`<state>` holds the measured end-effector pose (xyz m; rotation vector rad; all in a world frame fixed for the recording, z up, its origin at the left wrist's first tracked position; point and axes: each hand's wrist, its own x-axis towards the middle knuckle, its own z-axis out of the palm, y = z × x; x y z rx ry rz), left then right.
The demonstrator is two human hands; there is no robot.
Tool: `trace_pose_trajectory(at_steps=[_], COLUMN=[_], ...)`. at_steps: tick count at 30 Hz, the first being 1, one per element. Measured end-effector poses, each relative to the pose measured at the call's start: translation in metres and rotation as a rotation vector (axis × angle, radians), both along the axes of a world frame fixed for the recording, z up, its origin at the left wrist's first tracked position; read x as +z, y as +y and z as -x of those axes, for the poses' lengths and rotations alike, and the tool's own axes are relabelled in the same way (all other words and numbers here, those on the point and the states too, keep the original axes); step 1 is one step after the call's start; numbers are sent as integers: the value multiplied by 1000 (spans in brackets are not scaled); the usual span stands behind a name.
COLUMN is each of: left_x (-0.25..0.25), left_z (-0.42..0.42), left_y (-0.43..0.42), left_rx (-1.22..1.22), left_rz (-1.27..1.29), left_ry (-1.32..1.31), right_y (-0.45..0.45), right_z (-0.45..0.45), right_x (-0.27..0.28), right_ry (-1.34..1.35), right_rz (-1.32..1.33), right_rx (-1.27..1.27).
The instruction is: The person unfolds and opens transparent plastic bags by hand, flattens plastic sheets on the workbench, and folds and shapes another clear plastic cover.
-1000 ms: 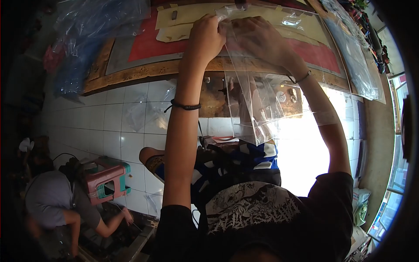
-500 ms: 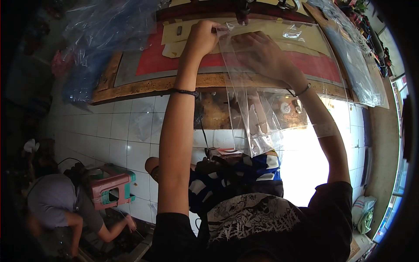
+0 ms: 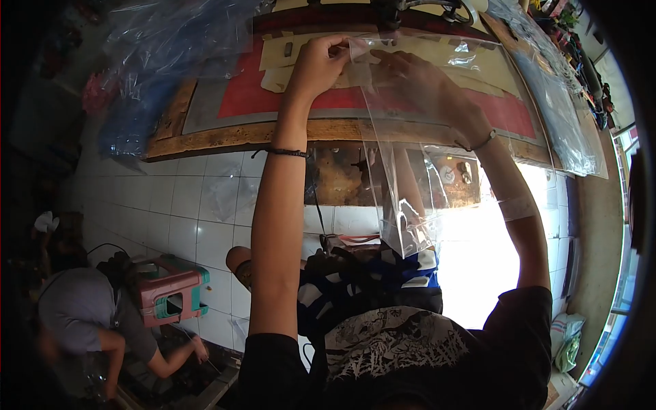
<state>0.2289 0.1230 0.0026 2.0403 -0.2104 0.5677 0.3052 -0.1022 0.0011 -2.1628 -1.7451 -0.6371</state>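
Thumb and fingers of my left hand (image 3: 320,67) are closed on the upper left corner of a clear plastic sheet (image 3: 408,229). The sheet spreads right across the work table and hangs in folds over its front edge. My right hand (image 3: 425,85) shows through the clear plastic, fingers stretched toward the left hand; whether they press on it from below or between layers I cannot tell. Under both hands lie pale yellow pieces (image 3: 297,78) on a red panel (image 3: 249,92).
The table has a wooden front edge (image 3: 239,140). Piles of clear plastic lie at left (image 3: 147,89) and right (image 3: 547,102). A dark metal fitting (image 3: 389,14) stands at the back. At lower left, a person (image 3: 78,311) bends beside a pink and green stool (image 3: 171,290).
The sheet's left edge and hanging folds have shifted, its lower corner moving slightly right and down. My left hand keeps its pinch near the corner; my right hand has shifted slightly right.
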Motion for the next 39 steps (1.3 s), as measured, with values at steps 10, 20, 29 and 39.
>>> trace_pose_trajectory(at_steps=[10,20,29,39], left_x=[0,-6,-16,-12], left_z=[4,-1,-10,-9], left_y=[-8,-9,-4,-8], left_rx=[148,162,120,198], left_rz=[-15,-24,39,-40], left_ry=[-137,-126,-137,-123], right_y=[14,18,22,4], right_z=[20,14,23,27], right_x=[17,19,12,16], right_ry=[140,-136,15,-115], right_rz=[-4,250,115,214], right_rx=[-181,-191,-282,-174])
